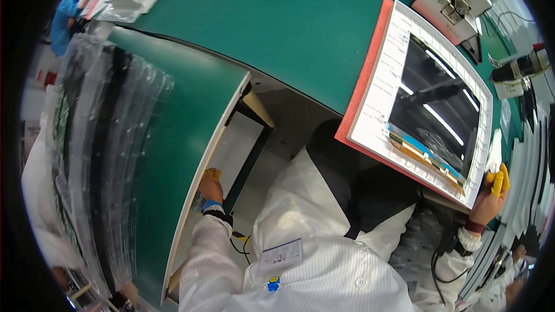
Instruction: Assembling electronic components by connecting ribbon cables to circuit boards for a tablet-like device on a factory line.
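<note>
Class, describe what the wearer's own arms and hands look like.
Both sleeves are loose and white. The left hand has yellow finger covers, a blue wristband and a black band. The right hand has yellow covers too, a dark red cuff and a black strap, with a black cable beside its sleeve.

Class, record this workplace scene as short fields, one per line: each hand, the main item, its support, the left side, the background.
Left hand: yellow finger covers; by the edge of the left green tabletop; grip unclear
Right hand: yellow finger covers; near the lower right corner of the white frame; grip unclear
Main item: white frame around a dark glossy panel
Support: red pad on the far green tabletop
Left side: layered clear plastic pieces
Background: person in blue, upper left
</note>
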A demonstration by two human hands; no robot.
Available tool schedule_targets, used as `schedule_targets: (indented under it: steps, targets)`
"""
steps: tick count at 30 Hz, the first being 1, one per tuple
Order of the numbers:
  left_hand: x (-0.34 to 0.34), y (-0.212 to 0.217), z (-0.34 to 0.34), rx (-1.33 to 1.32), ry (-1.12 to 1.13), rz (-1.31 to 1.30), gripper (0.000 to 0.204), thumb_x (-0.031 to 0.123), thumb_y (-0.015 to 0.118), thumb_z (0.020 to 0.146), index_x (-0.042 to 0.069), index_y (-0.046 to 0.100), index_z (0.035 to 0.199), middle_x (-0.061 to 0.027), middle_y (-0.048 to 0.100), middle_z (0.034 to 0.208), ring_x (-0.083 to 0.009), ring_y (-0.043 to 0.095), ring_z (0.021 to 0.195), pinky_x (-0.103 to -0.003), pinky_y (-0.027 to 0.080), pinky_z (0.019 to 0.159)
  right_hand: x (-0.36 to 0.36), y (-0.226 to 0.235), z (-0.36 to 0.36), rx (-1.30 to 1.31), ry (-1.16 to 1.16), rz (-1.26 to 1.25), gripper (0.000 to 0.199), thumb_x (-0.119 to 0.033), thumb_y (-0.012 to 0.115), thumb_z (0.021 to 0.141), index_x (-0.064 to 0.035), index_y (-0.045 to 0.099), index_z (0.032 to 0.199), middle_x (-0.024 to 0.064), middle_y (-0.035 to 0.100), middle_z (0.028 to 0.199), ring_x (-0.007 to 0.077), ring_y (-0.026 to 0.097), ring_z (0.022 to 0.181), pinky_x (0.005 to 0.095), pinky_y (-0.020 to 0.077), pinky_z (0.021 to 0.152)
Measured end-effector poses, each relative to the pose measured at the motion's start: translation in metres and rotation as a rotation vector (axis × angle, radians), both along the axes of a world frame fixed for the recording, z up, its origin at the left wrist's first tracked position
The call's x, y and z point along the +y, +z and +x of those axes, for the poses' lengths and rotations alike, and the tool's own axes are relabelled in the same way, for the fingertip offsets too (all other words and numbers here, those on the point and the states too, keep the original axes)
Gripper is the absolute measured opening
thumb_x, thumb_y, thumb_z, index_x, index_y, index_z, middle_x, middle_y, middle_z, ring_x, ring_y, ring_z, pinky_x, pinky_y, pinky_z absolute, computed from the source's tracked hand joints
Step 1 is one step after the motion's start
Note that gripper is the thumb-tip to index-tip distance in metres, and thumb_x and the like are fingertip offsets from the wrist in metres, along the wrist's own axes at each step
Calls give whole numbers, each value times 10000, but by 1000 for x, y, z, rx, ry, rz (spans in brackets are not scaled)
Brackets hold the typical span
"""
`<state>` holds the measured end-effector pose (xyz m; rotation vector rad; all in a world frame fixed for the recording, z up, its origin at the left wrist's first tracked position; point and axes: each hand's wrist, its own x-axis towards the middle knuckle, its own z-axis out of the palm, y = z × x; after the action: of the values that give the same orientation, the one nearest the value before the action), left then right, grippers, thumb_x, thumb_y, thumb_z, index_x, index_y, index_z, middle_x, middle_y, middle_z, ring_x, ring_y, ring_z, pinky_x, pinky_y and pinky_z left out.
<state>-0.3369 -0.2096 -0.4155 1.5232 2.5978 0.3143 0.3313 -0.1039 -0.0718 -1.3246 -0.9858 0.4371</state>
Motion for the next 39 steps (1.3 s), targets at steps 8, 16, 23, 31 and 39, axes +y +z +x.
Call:
schedule_targets:
  steps: [8, 16, 23, 31, 39]
  targets:
    - [28, -54, 23, -44, 83, -332, 107, 124, 652, 805, 78, 672, 900, -98, 659, 920, -329, 617, 934, -443, 487, 831, -15, 4, 8, -17, 34, -79, 348, -171, 524, 988, 19, 522, 1279, 86, 615, 1145, 132, 607, 899, 253, 489, 819]
    - [38, -150, 43, -199, -546, -433, 158, 194, 603, 830, 73, 651, 919, -153, 655, 928, -316, 635, 893, -425, 504, 788, 1, 10, -51, -240, -167, -159, 202, -119, 565, 955, -7, 637, 1107, 32, 612, 823, 90, 565, 705, 215, 452, 652]
    - [96, -124, 118, 267, -355, -119, 280, 203, 663, 738, 126, 615, 1003, -183, 594, 1135, -344, 600, 1012, -435, 505, 747, -6, 16, -65, -197, -214, -232, 188, -120, 599, 930, -3, 633, 1073, 27, 626, 739, 94, 586, 641, 212, 435, 583]
    - [136, -165, 221, -57, -381, -136, 277, 194, 655, 752, 119, 616, 1016, -176, 602, 1121, -329, 606, 1001, -418, 505, 745, -10, 22, -79, -176, -297, -253, 148, -60, 592, 922, 11, 630, 1046, 44, 638, 747, 105, 606, 628, 207, 444, 556]
    - [102, -195, 239, -271, -466, -268, 274, 184, 646, 766, 112, 618, 1029, -168, 611, 1107, -314, 612, 989, -402, 505, 743, -1, 24, -80, -193, -350, -290, 146, -55, 619, 908, 22, 629, 1031, 52, 637, 759, 110, 607, 632, 217, 464, 582]
